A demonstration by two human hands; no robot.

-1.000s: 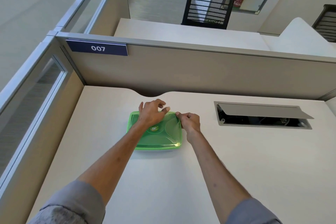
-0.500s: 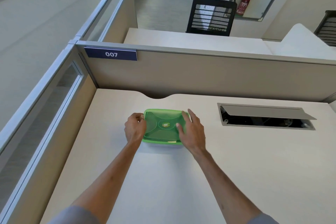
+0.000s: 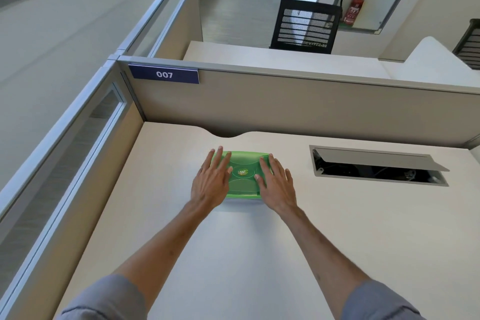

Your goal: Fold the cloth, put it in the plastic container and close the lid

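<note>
A green plastic container (image 3: 243, 184) with its green lid on top sits on the white desk (image 3: 337, 228), near the back. A round sticker marks the lid's middle. My left hand (image 3: 211, 182) lies flat on the lid's left side with fingers spread. Flat on the lid's right side rests my right hand (image 3: 275, 184), fingers also apart. Neither hand grips anything. The cloth is not visible; the lid hides the inside.
An open cable hatch (image 3: 376, 166) with a raised flap is set into the desk at the right. Beige partition walls (image 3: 285, 106) close the back and left, with a "007" label (image 3: 164, 74). A black chair (image 3: 305, 26) stands beyond.
Both hands went from pinching the lid's back edge, to holding its sides, to lying flat on top of it. The camera has tilted and moved closer.
</note>
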